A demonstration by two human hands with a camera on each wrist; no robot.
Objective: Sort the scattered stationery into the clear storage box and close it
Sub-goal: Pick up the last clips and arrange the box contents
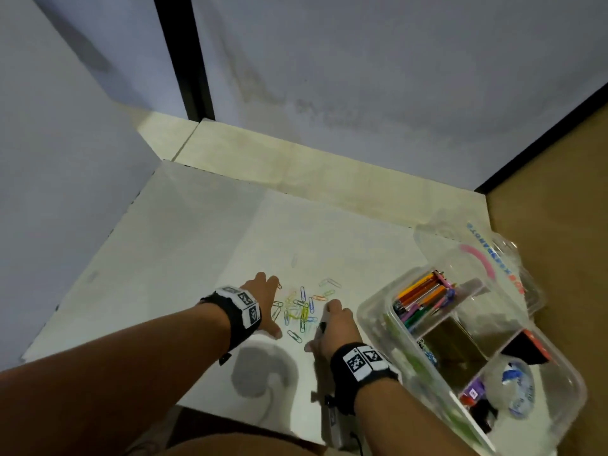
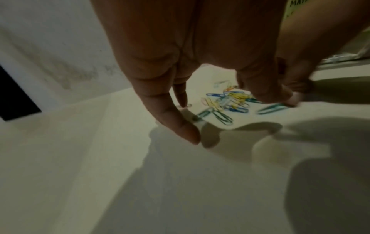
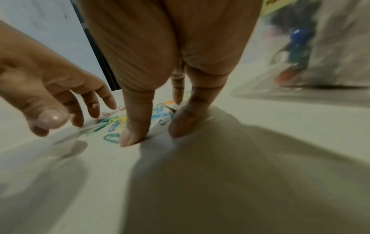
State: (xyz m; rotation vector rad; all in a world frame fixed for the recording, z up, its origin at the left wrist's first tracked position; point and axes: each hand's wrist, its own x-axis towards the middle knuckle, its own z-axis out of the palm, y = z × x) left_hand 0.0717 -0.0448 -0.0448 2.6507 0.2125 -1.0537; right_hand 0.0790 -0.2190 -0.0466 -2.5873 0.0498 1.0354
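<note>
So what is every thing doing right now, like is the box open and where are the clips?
clear storage box: open, partly filled.
lid: off, lying behind the box.
paper clips: loose on the white sheet, between both hands.
coloured pens: in the box's far compartment.
left hand: fingers spread, fingertips on the sheet beside the clips.
right hand: fingers down on the sheet beside the clips.

We can make out little. On the clear plastic lid (image 1: 500, 255) far right, blue and red printed letters run upside down, unreadable. A yellow-green sheet (image 2: 292, 6) in the left-wrist view shows "MAT", cut off.
</note>
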